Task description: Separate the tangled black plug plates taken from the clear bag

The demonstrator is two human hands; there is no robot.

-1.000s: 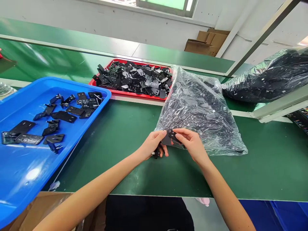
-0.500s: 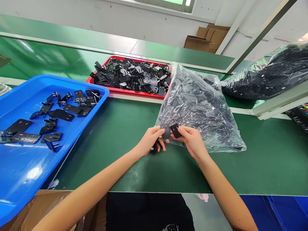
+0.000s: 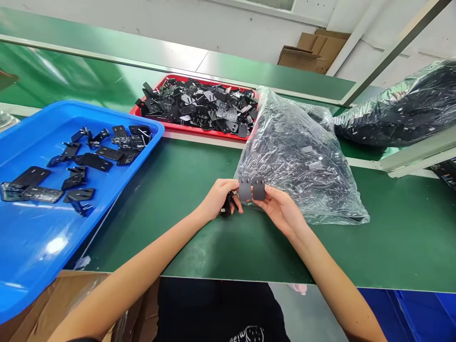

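Note:
Between thumb and fingers, my left hand (image 3: 220,195) pinches a small flat black plastic plate (image 3: 244,189) with two little slots near its top edge. More dark parts (image 3: 225,209) are tucked in the curled fingers of that same hand; their shape is partly hidden. My right hand (image 3: 282,205) grips a similar black slotted plate (image 3: 258,188) by its right side. The two plates stand upright side by side, a narrow gap between them. Both hands are above the green tabletop (image 3: 199,237), in front of a clear plastic bag (image 3: 299,156) packed with black parts.
To the left, a blue tray (image 3: 24,247) holds several black pieces with metal pins. A red tray (image 3: 199,132) heaped with similar pieces sits at the back. Another filled bag (image 3: 399,109) lies behind a metal post at right. Cardboard boxes (image 3: 317,50) stand beyond the bench.
The right-hand plate has turned from tilted to upright and now lines up with the left one. The left plate has straightened too. The camera view has shifted slightly.

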